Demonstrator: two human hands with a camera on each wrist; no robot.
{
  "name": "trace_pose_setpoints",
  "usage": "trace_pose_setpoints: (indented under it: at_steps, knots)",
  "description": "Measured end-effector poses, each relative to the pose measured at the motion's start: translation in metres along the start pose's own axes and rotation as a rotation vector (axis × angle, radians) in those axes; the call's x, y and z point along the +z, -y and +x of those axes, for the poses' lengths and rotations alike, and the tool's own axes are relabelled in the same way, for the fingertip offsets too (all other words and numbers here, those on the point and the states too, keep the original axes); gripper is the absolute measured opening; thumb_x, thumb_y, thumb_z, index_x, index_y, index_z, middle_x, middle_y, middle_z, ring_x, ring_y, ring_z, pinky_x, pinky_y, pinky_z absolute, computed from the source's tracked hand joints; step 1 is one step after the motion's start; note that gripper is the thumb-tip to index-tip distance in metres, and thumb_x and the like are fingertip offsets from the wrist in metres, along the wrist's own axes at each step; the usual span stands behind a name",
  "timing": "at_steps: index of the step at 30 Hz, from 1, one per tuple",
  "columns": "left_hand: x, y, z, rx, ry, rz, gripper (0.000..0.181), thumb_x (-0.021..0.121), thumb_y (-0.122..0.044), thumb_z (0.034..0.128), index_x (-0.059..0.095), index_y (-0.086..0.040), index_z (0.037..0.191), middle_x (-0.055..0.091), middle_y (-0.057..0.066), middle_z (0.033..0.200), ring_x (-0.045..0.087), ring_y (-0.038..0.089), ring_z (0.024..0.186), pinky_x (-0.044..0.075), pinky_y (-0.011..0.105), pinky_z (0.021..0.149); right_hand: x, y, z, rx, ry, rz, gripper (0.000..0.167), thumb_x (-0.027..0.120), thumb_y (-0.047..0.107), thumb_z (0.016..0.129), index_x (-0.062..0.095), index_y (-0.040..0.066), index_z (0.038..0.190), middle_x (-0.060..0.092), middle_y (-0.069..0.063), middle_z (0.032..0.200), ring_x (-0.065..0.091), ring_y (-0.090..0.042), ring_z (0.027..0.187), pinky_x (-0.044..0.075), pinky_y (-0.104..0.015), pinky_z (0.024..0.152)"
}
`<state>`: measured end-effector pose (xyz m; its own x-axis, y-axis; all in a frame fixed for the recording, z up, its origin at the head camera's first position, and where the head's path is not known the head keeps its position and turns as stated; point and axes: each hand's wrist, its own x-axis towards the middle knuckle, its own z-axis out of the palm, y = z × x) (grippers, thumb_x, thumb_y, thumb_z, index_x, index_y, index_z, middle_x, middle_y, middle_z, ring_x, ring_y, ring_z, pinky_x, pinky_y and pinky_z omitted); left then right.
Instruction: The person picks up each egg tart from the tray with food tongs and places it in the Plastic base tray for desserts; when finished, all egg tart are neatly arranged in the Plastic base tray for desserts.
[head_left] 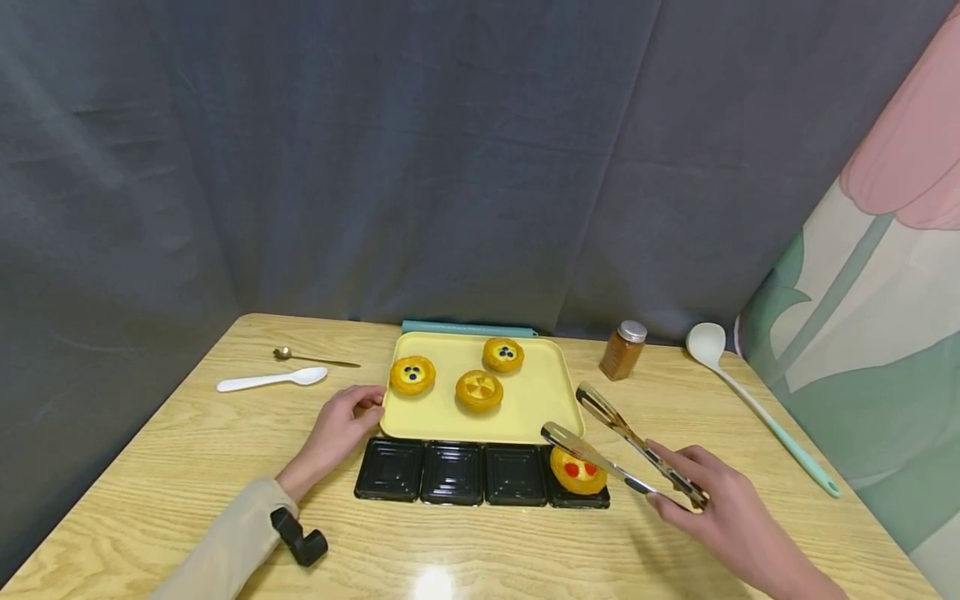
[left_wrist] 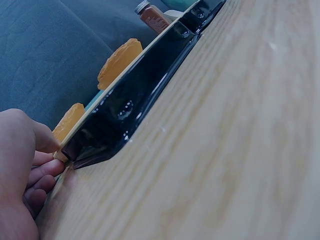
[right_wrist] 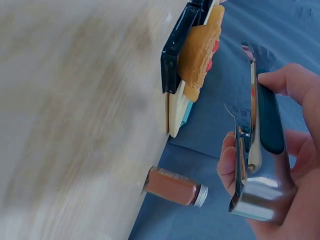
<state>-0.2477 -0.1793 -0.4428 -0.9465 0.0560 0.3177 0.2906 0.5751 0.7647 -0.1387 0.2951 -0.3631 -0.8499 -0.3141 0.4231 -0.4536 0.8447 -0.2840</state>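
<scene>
My left hand (head_left: 339, 429) pinches the left edge of a yellow tray (head_left: 525, 408) between thumb and fingers; the left wrist view shows those fingers (left_wrist: 42, 175) at its corner. Two tarts with dark blue dots (head_left: 412, 375) and a tart with a segmented top (head_left: 479, 392) lie on it. In front, a black tray with several compartments (head_left: 453, 473) has a red-dotted tart (head_left: 578, 472) in its rightmost one. My right hand (head_left: 735, 508) grips metal tongs (head_left: 609, 414), their tips spread apart above and beside that tart, holding nothing. The right wrist view shows their dark grip (right_wrist: 270, 115).
A white spoon (head_left: 262, 381) and a small dark metal spoon (head_left: 326, 361) lie at the left. Behind the yellow tray is a teal strip (head_left: 468, 328). A brown jar (head_left: 622, 354) stands right of it, and a long green-handled ladle (head_left: 765, 417) lies farther right.
</scene>
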Motion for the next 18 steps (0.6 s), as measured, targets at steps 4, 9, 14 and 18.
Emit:
trace_pose_setpoints:
  at_steps: [4,9,14,18]
  knots:
    - [0.000,0.000,0.001,-0.002,0.003,-0.003,0.034,0.067,-0.007,0.0933,0.067,0.003,0.126,0.066,0.009,0.108,0.057,0.025,0.100,0.046,0.045,0.090,0.000,0.000,0.011,0.015,0.016,0.029,0.053,0.084,0.016,0.082,0.067,0.009,0.132,0.050,0.007,0.085,0.038,-0.003,0.066,0.033,-0.024,0.054]
    - [0.000,0.000,0.001,0.000,0.003,-0.010,0.035,0.067,-0.007,0.0932,0.066,0.002,0.127,0.066,0.009,0.109,0.057,0.026,0.100,0.046,0.045,0.090,0.002,-0.002,0.026,0.045,0.053,0.055,0.052,0.081,0.020,0.086,0.066,0.008,0.134,0.054,0.004,0.086,0.039,-0.006,0.066,0.034,-0.025,0.054]
    - [0.000,0.001,0.001,0.003,-0.004,-0.012,0.034,0.067,-0.006,0.0924,0.067,0.003,0.125,0.066,0.009,0.107,0.058,0.025,0.099,0.046,0.044,0.089,0.007,-0.003,0.040,0.068,0.092,0.082,0.052,0.078,0.024,0.089,0.064,0.006,0.136,0.056,0.000,0.088,0.038,-0.009,0.064,0.035,-0.026,0.054]
    - [0.001,0.002,0.000,0.004,-0.009,-0.010,0.034,0.068,-0.006,0.0920,0.067,0.003,0.125,0.066,0.008,0.106,0.058,0.025,0.099,0.046,0.044,0.089,0.011,-0.005,0.050,0.055,0.099,0.110,0.054,0.078,0.024,0.090,0.063,0.003,0.137,0.060,-0.004,0.094,0.043,-0.014,0.071,0.036,-0.028,0.056]
